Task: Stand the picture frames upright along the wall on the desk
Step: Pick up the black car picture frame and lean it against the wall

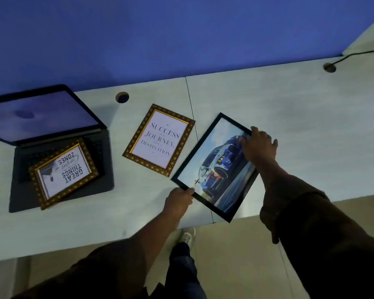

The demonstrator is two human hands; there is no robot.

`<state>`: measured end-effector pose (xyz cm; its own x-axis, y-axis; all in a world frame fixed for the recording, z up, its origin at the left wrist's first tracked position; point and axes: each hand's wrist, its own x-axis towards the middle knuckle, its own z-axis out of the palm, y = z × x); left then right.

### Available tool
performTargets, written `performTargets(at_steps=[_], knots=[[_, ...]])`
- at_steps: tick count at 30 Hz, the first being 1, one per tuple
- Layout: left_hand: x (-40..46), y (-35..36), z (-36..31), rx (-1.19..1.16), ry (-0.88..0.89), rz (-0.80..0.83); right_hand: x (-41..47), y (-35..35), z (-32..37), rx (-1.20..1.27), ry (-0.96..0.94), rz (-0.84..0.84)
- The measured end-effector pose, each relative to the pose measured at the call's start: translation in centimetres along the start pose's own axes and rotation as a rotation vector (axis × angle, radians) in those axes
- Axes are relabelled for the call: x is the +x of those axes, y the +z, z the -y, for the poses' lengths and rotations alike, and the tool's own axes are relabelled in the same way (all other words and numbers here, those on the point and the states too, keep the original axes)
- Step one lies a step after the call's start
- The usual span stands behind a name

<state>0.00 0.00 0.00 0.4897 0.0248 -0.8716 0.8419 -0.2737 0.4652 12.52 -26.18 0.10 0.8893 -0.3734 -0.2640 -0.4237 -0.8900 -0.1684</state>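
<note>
A black-framed car picture (212, 169) lies near the desk's front edge, one corner past it. My left hand (178, 200) grips its near-left corner. My right hand (260, 144) rests on its far right corner, fingers over the glass and edge. A gold-framed "Success is a journey" picture (159, 140) lies flat just left of it. Another gold-framed picture with "Great things" text (63, 172) lies tilted on the laptop's keyboard. The blue wall (160, 35) runs along the back of the pale desk (289, 108).
An open dark laptop (43, 121) sits at the left. Two round cable holes (122, 97) (329, 67) are near the wall; a black cable runs from the right one. My foot and the floor show below the desk edge.
</note>
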Motion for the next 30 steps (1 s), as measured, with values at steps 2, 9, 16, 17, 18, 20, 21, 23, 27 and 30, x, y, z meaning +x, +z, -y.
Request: performTargets(at_steps=[2, 9, 16, 17, 18, 20, 21, 23, 27, 30], knots=[[1.0, 0.7, -0.1, -0.144, -0.072, -0.059, 0.6, -0.2, -0.2, -0.044, 0.018, 0.020], [1.6, 2.4, -0.8, -0.457, -0.272, -0.130, 0.8, -0.1, -3.0, 0.059, 0.144, 0.097], [0.6, 3.0, -1.9, -0.476, -0.229, -0.302, -3.1, -1.7, -3.4, 0.315, 0.309, -0.027], [0.1, 2.6, -2.0, -0.456, -0.201, -0.335, -4.0, -2.1, -3.1, 0.323, 0.317, -0.046], [-0.3, 2.0, -2.1, -0.425, -0.169, -0.363, -4.7, -2.5, -2.7, 0.329, 0.319, -0.067], [-1.2, 0.5, -1.7, -0.376, -0.087, -0.403, -6.2, -3.5, -1.6, 0.355, 0.317, -0.102], [-1.7, -0.5, -1.5, -0.372, -0.032, -0.420, -7.0, -4.0, -0.8, 0.378, 0.315, -0.117], [-3.1, -2.5, -1.3, -0.365, 0.054, -0.461, -8.7, -4.9, 1.0, 0.433, 0.313, -0.145], [-6.1, -7.9, -0.2, -0.276, 0.142, -0.586, -13.0, -5.8, 6.2, 0.538, 0.257, -0.171], [-7.9, -12.9, 1.9, -0.301, 0.208, -0.629, -16.9, -5.8, 10.9, 0.616, 0.212, -0.173]])
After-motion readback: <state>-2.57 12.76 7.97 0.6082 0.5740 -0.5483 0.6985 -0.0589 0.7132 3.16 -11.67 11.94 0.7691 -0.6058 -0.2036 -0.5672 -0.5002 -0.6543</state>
